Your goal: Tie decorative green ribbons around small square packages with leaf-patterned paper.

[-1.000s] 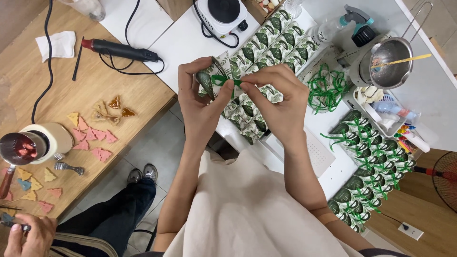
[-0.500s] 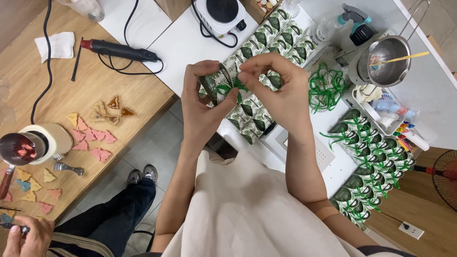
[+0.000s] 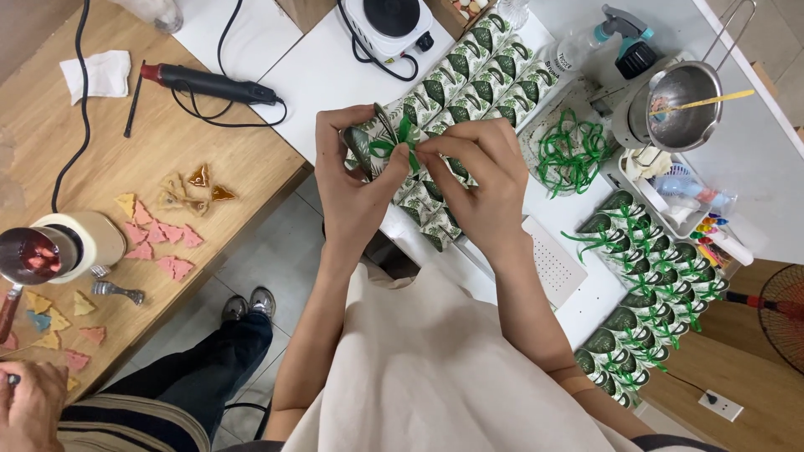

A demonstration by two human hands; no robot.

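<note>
My left hand (image 3: 352, 180) grips a small leaf-patterned paper box (image 3: 366, 144) in front of my chest, above the edge of the white table (image 3: 322, 71). My right hand (image 3: 481, 180) pinches the green ribbon (image 3: 400, 142) that sits as a bow on top of the box. Both thumbs and forefingers meet at the bow. Behind my hands lie rows of untied leaf-patterned boxes (image 3: 477, 71).
A heap of cut green ribbons (image 3: 572, 155) lies right of my hands, with tied boxes (image 3: 649, 276) in rows beyond. A hot plate (image 3: 389, 21), metal pot (image 3: 682, 96) and spray bottle (image 3: 603, 38) stand behind. Left, a wooden table (image 3: 126, 142) holds a heat gun (image 3: 201, 84), coloured triangles (image 3: 159, 238); another person's hand (image 3: 29, 410).
My hands have shifted slightly and drawn closer together on the ribbon; the bow on the box looks tighter and more formed than a second ago.
</note>
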